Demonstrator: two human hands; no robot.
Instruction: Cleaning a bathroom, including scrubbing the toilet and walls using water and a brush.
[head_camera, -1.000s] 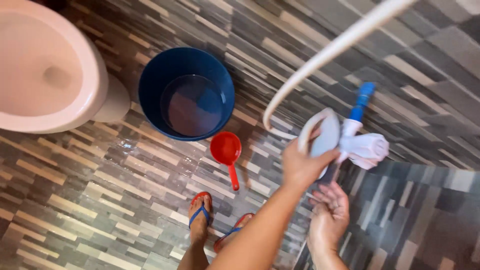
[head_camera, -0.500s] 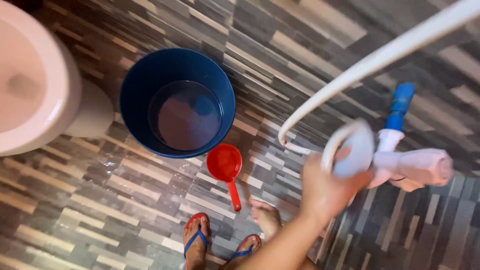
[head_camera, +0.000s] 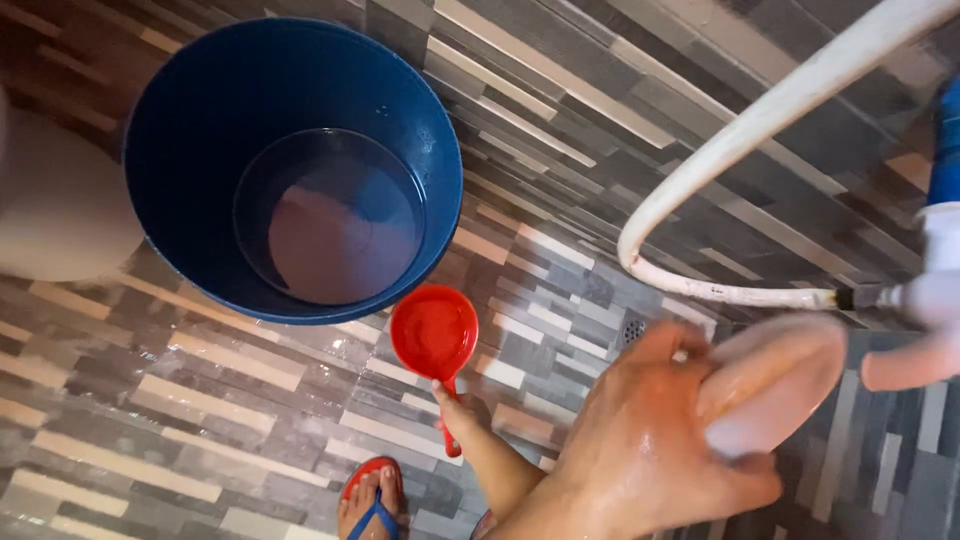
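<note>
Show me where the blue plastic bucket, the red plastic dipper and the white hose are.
blue plastic bucket (head_camera: 190, 90): head view, inner wall.
red plastic dipper (head_camera: 434, 332): head view, bowl.
white hose (head_camera: 760, 110): head view, curved upper stretch.

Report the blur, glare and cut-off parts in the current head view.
Head view: the near hand and pale shower head are large and soft, out of focus; the blue bucket and red dipper stay sharp; wet floor tiles glint; the white hose runs off frame.
</note>
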